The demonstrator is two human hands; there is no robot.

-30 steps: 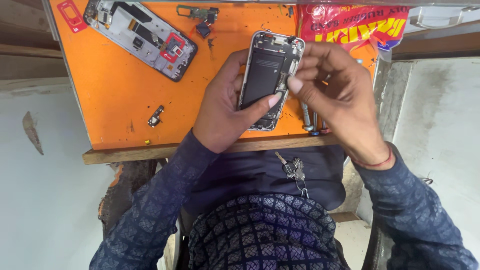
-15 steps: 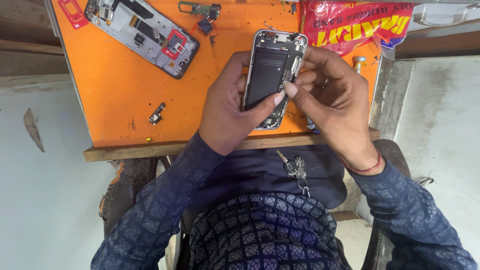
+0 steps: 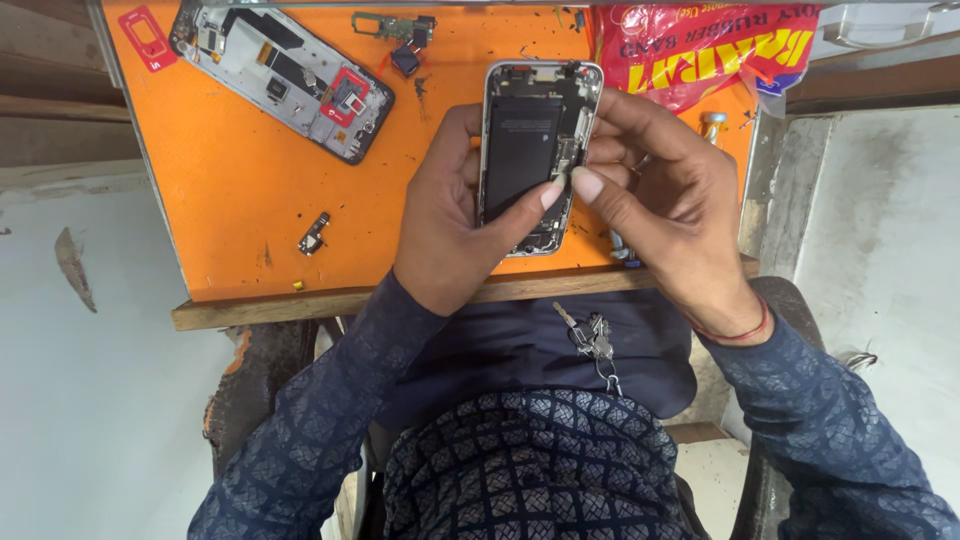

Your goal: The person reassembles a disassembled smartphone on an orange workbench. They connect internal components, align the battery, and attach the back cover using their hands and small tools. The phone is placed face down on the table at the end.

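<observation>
The orange worktop (image 3: 240,180) fills the upper half of the view, edged below by a wooden strip. A red printed plastic bag (image 3: 700,45) lies at its far right corner, and a second opened phone (image 3: 285,75) lies slantwise at the far left, its inner boards showing. Between the two hands stands the opened phone frame (image 3: 535,140), raised a little over the worktop, dark battery facing up. The left hand (image 3: 450,230) grips it from the left side — thumb laid across the lower part of the battery, fingers curled behind the frame. The right hand (image 3: 665,210) comes in from the right, its fingers pinched narrow on a small part at the frame's right edge; what they pinch is too small to tell. A small green flex board (image 3: 395,28) lies near the far edge, and a tiny metal bracket (image 3: 314,236) sits alone on the orange surface, well apart from the hands.
</observation>
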